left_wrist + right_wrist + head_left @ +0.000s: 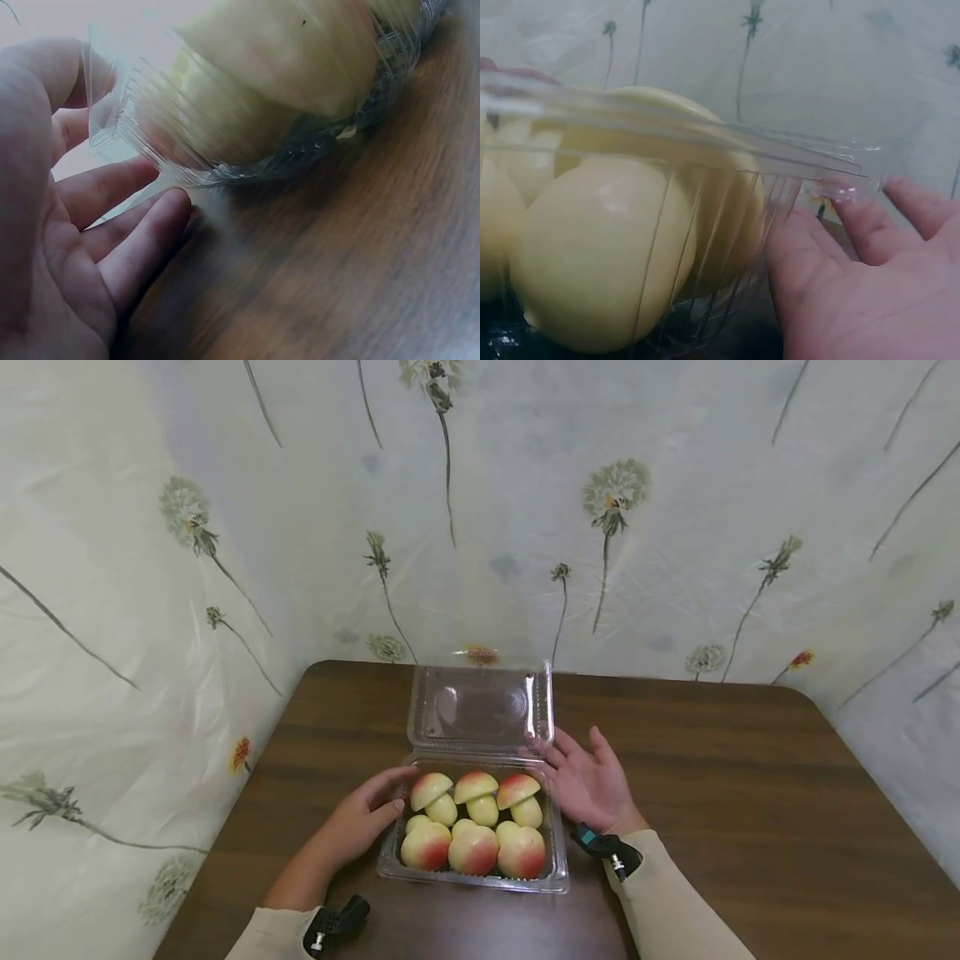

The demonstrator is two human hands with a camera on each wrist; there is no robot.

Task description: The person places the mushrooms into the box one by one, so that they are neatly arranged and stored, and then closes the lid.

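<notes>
A clear plastic clamshell box [472, 882] sits on the table with its lid [480, 706] raised at the back. Inside are two rows of several mushroom-shaped pieces [474, 847], pale yellow with red blushes. My left hand [356, 822] rests along the box's left side, thumb at the rim. The left wrist view has its loosely extended fingers [146, 240] by the ribbed wall. On the opposite side, my right hand [596, 785] lies palm up with fingers spread. Its fingertips are by the hinge corner and partly behind the clear lid; the right wrist view puts the palm [877, 300] beside the wall.
The dark wooden table [750, 802] extends to both sides of the box. A pale sheet with dandelion prints [510, 510] hangs behind the table and along its left side. Both wrists carry a black strapped device [607, 850].
</notes>
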